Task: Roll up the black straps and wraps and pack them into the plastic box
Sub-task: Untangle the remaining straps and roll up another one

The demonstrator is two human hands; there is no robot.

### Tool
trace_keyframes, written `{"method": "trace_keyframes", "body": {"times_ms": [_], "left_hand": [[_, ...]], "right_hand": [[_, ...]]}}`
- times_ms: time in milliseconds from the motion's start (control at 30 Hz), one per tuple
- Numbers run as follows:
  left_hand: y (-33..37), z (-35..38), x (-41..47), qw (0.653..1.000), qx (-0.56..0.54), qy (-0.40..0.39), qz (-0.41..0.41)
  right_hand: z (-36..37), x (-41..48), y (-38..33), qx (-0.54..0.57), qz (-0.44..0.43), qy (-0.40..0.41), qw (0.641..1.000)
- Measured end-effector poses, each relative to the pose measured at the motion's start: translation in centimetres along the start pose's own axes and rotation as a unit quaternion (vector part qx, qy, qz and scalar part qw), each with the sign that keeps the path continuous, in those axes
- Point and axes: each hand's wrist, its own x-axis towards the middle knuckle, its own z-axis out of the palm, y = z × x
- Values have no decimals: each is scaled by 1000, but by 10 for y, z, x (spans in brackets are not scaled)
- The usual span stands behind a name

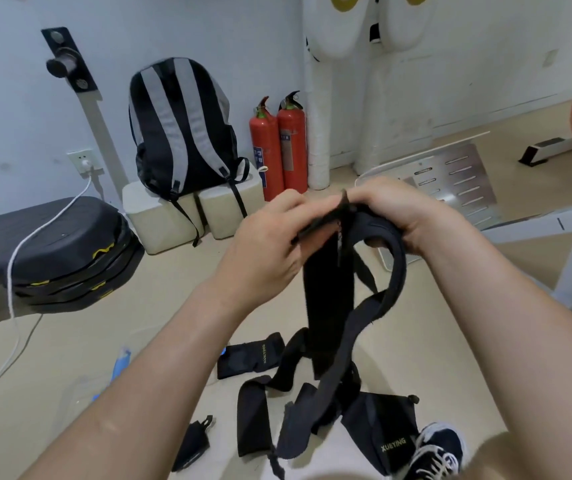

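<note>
Both hands are raised in front of the chest and share the top end of one black wrap (326, 299): the left hand (270, 244) pinches its upper edge between thumb and fingertips, and the right hand (412, 216) is curled round the same end, with a thinner strap (397, 271) coming out of its grip. The wide band hangs almost straight down, so its long axis is near vertical and its free end points at the floor (70, 375), ending just above the other wraps (253, 355) scattered there beside a shoe (440, 452). The thin strap bows out to the right and then falls in a loose curve into that same heap. As I judge it, the roll is only starting, so the first turn matters most: fold the top edge over squarely, keep both side edges level, and let the band's own weight hold it taut while the hands wind downward (a skewed first turn makes a cone, not a roll). The thin strap is best pulled clear of the heap before winding, lest it drag another piece up. I cannot pick out the plastic box with any certainty.
</note>
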Motion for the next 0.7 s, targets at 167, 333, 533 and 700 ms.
{"method": "trace_keyframes", "body": {"times_ms": [167,333,533,700], "left_hand": [[12,-15,14,956,-116,115,-243],[0,-37,20,806,-352,157,-450],[9,-28,15,777,-390,126,-478],[17,-28,15,764,-469,73,-437]], "right_hand": [[-9,1,6,-195,-19,-3,981],[-12,5,10,-114,-109,24,987],[-6,3,6,83,-179,-57,979],[5,3,9,80,-169,-161,969]]}}
